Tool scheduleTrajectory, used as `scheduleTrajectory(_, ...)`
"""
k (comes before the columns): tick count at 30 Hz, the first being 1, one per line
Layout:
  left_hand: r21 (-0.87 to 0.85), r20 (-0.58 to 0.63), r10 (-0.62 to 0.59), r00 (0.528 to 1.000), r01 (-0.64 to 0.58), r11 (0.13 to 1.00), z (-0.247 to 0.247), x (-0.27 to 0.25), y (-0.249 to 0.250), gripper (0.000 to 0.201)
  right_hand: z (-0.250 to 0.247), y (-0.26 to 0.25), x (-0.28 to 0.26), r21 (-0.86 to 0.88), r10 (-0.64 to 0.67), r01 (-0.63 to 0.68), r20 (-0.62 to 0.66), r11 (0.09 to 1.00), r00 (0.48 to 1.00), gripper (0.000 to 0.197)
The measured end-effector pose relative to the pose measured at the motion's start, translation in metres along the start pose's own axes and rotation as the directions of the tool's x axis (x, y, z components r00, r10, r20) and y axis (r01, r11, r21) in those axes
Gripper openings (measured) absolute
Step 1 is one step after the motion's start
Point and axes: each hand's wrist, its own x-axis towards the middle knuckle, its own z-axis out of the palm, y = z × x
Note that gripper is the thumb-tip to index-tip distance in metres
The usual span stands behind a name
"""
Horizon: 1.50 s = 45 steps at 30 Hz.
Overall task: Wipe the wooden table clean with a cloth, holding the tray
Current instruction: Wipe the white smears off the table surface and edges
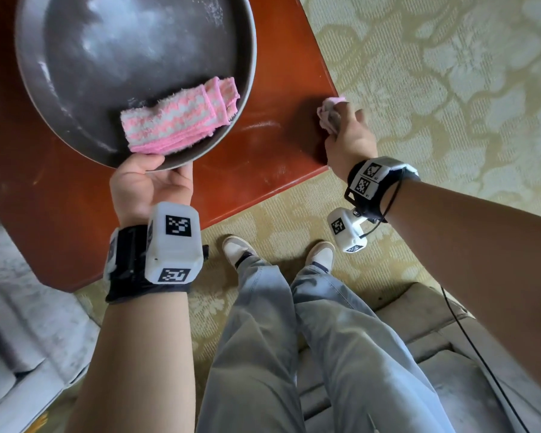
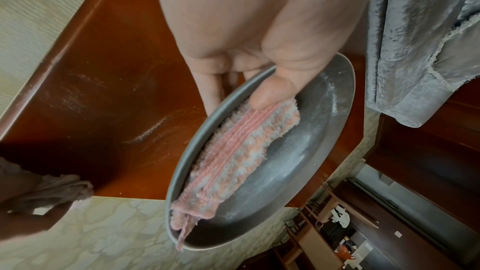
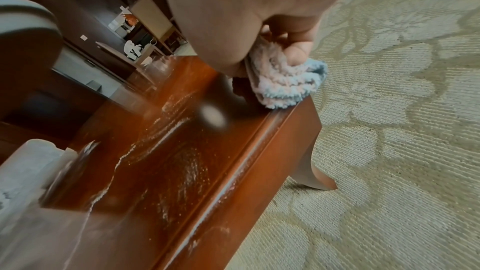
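A round grey metal tray [image 1: 75, 126] [image 2: 324, 130] hangs tilted above the reddish wooden table [image 1: 263, 145] [image 2: 109, 93] [image 3: 187, 182]. My left hand [image 1: 150, 179] [image 2: 259, 81] grips its near rim, thumb pressing a folded pink-and-white cloth [image 1: 181, 115] [image 2: 233, 151] that lies inside. My right hand [image 1: 347, 135] [image 3: 272, 34] clutches a bunched pale pink cloth [image 1: 328, 112] [image 3: 285, 81] [image 2: 52, 190] at the table's right edge near the corner. White powdery streaks show on the tabletop.
A pale floral carpet [image 1: 450, 73] [image 3: 402, 151] surrounds the table. My legs and shoes [image 1: 241, 248] stand at the table's near corner. A grey upholstered seat [image 1: 10, 323] is at the left, and another [image 1: 419, 354] behind me. A curved table leg [image 3: 317, 176] shows below the edge.
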Motion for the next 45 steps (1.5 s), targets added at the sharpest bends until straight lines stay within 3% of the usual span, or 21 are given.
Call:
scheduleTrajectory(5, -0.006, 0.011, -0.017, 1.0, 0.017, 1.0, -0.008, 0.012, 0.011, 0.074, 0.014, -0.009, -0.004, -0.14, 0.026, -0.024, 0.01, 0.99, 1.0, 0.06)
scheduleTrajectory(11, 0.017, 0.052, -0.059, 0.997, 0.058, 0.998, -0.01, 0.023, 0.025, 0.053, 0.04, -0.04, -0.02, -0.242, 0.066, -0.038, 0.11, 0.969, 0.992, 0.064)
scheduleTrajectory(20, -0.009, 0.048, -0.047, 0.998, 0.047, 0.999, -0.022, 0.03, 0.06, 0.053, 0.088, -0.087, -0.043, -0.299, -0.096, 0.124, 0.105, 0.946, 0.99, 0.061)
scheduleTrajectory(24, -0.011, 0.028, -0.027, 0.999, 0.027, 1.0, -0.028, 0.03, 0.076, 0.06, 0.104, -0.112, -0.05, -0.267, -0.175, 0.222, 0.19, 0.938, 0.966, 0.06)
scheduleTrajectory(27, 0.004, 0.021, -0.035, 0.999, 0.035, 0.999, -0.024, 0.027, 0.086, 0.055, 0.093, -0.115, -0.049, -0.131, -0.198, 0.234, 0.239, 0.963, 0.951, 0.061)
scheduleTrajectory(29, 0.003, 0.019, -0.036, 0.999, 0.036, 0.999, -0.017, 0.025, 0.087, 0.056, 0.077, -0.11, -0.046, -0.015, -0.226, 0.234, 0.207, 0.972, 0.952, 0.062)
scheduleTrajectory(32, 0.009, 0.012, -0.049, 0.999, 0.049, 0.999, 0.0, 0.022, 0.08, 0.069, 0.049, -0.098, -0.035, 0.131, -0.208, 0.202, 0.038, 0.971, 0.977, 0.051)
scheduleTrajectory(35, 0.018, 0.02, -0.073, 0.997, 0.073, 0.997, 0.021, 0.025, 0.066, 0.068, 0.025, -0.08, -0.013, 0.209, -0.108, 0.124, -0.088, 0.97, 0.99, 0.037)
scheduleTrajectory(40, 0.077, 0.014, -0.092, 0.996, 0.091, 0.993, 0.057, 0.033, 0.045, 0.073, -0.014, -0.047, 0.023, 0.258, 0.076, -0.022, -0.2, 0.966, 0.977, 0.04)
scheduleTrajectory(45, 0.075, 0.038, -0.073, 0.997, 0.07, 0.995, 0.082, 0.045, 0.037, 0.071, -0.026, -0.036, 0.053, 0.158, 0.09, -0.07, -0.125, 0.985, 0.988, 0.048)
